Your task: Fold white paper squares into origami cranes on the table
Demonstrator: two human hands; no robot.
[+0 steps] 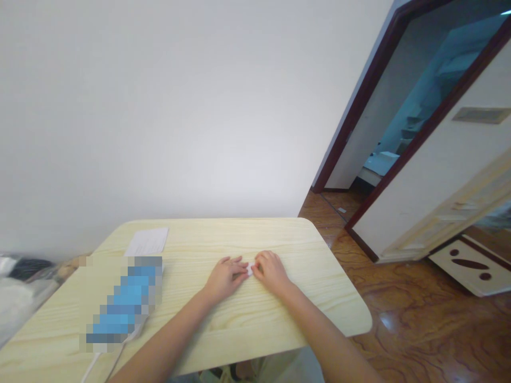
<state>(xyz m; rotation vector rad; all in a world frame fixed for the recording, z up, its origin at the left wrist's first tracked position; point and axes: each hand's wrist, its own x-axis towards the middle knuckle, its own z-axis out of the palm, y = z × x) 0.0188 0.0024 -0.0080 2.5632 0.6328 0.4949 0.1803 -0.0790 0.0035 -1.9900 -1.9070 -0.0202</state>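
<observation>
- My left hand (225,277) and right hand (271,272): curled, nearly closed, fingertips meeting on a small white paper piece (249,269).
- Piece: between both hands, on or just above the pale wooden worktop (255,324).
- White paper sheet (146,242): flat, untouched, well left of the piece.

Your pale wood-grain table (287,236) with rounded corners carries a sheet of white paper (147,241) near its far edge, a pixelated blue-and-grey object (123,300) toward the left with a white cable (91,367) running off the near edge, and a small white scrap (249,269) near the middle.
</observation>
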